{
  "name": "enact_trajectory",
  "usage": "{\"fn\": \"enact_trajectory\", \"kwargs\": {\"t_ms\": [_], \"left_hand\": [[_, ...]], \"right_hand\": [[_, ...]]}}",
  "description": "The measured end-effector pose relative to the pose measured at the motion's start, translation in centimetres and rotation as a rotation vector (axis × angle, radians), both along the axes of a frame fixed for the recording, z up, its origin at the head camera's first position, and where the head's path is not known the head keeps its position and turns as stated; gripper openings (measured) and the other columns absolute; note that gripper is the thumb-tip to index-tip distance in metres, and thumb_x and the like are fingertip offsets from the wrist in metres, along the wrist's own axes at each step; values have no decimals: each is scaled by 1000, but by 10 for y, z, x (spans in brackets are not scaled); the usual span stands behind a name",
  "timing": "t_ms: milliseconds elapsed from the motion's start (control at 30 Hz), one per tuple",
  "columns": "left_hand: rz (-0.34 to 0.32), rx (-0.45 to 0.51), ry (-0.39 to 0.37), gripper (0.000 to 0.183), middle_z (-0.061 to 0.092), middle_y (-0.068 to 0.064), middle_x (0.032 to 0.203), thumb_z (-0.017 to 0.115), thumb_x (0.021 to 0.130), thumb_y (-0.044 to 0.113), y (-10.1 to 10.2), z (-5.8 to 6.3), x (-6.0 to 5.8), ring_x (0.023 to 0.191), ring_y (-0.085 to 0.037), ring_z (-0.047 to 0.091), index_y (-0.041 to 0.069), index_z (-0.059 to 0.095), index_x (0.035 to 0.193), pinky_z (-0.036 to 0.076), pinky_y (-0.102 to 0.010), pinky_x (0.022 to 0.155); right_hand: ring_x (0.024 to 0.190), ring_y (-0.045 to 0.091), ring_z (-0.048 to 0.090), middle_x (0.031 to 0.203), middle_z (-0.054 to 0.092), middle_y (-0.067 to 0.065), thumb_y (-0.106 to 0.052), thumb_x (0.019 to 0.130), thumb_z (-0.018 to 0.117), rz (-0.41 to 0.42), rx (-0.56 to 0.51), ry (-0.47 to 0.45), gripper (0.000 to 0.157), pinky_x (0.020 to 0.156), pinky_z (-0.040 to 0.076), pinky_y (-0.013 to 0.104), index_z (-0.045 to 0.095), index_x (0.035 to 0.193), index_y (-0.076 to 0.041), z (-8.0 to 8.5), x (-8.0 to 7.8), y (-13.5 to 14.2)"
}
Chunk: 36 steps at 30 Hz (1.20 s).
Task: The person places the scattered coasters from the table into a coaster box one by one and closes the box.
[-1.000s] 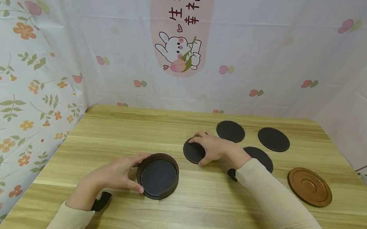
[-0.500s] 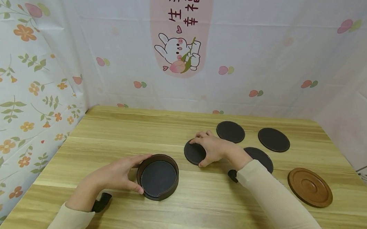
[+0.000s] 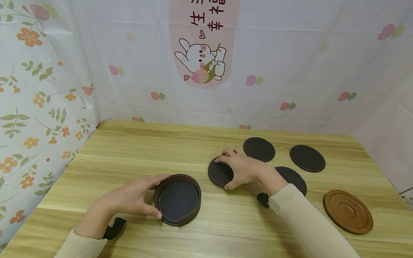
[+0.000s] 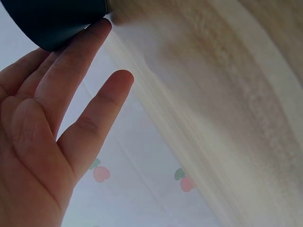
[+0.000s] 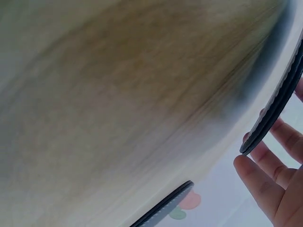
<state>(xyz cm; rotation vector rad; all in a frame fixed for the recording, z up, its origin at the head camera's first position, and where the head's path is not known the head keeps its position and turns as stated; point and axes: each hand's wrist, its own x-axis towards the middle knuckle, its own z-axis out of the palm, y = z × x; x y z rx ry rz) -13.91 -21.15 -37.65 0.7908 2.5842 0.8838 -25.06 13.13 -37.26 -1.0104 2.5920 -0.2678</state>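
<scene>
My left hand (image 3: 129, 195) holds a round dark brown coaster holder (image 3: 195, 212) at its left side, thumb at the front and index finger at the back rim. A dark disc (image 3: 178, 200) lies inside the holder. In the left wrist view, the fingers (image 4: 78, 64) lie against the dark holder wall (image 4: 61, 21), and one finger stands apart from it. My right hand (image 3: 241, 168) grips a round black coaster (image 3: 219, 173) by its edge, to the right of the holder. The right wrist view shows the fingertips at the stitched edge of that coaster (image 5: 272, 111).
Black coasters lie behind and right of my right hand: one at the back (image 3: 259, 149), one at the back right (image 3: 307, 158), and one (image 3: 293, 179) partly hidden by my forearm. A round brown wooden disc (image 3: 348, 211) lies at the right on the wooden table (image 3: 139, 141).
My right hand and the coaster in it have shifted very slightly to the right. The left hand and the holder keep their place on the table.
</scene>
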Motion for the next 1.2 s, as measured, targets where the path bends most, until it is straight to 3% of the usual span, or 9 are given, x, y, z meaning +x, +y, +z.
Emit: {"fn": "enact_trajectory", "kwargs": {"t_ms": [767, 1200], "left_hand": [[-6, 5, -2, 109, 49, -13, 150, 86, 70, 49, 0, -2, -1, 127, -35, 59, 4, 33, 154, 44, -57, 107], [1, 15, -17, 109, 48, -15, 151, 87, 70, 46, -1, -1, -1, 128, -38, 58, 3, 32, 154, 43, -57, 108]], "right_hand": [[135, 34, 35, 156, 33, 14, -39, 75, 83, 37, -35, 98, 81, 101, 48, 49, 48, 146, -21, 17, 26, 2], [132, 29, 36, 154, 34, 10, -37, 73, 82, 72, -103, 93, 81, 95, 50, 40, 48, 145, -22, 23, 38, -6]]}}
